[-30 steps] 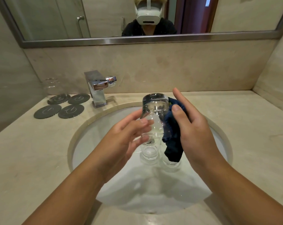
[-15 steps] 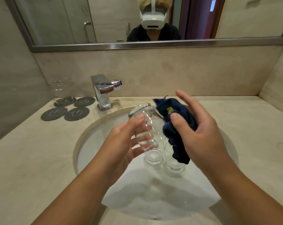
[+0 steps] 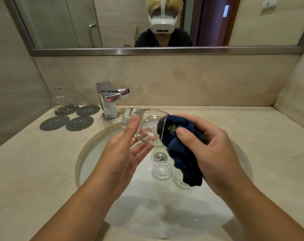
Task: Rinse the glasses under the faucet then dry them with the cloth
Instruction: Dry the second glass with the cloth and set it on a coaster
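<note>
Person: worn items and bare limbs

In the mirror (image 3: 165, 50) at upper centre of the frame, the person wears a white headset (image 3: 162, 23) with a white strap over the top of the head, and a black top (image 3: 180, 39). Lower frame: left grip (image 3: 123, 153), right grip (image 3: 212, 153) and both forearms are bare.

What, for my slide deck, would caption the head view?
Left hand holds a sideways glass; right hand presses blue cloth into its mouth.
</note>
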